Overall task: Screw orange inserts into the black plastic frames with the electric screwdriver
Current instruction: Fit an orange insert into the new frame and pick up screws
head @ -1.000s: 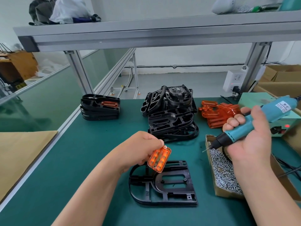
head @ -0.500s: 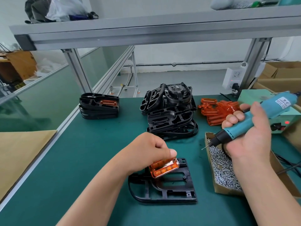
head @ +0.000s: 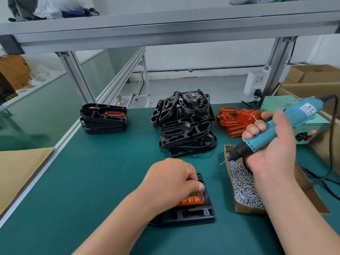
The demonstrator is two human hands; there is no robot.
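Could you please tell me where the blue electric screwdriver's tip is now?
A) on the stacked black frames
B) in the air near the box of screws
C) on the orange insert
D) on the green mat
B: the right hand holds the blue electric screwdriver aloft, its tip by the cardboard box of silver screws, clear of the orange plastic insert.

White socket (head: 254, 83) on post (head: 277, 61); cardboard boxes (head: 312, 76) right.

factory assembly bench (head: 95, 181), stacked frames (head: 185, 129), screw box (head: 244, 192)
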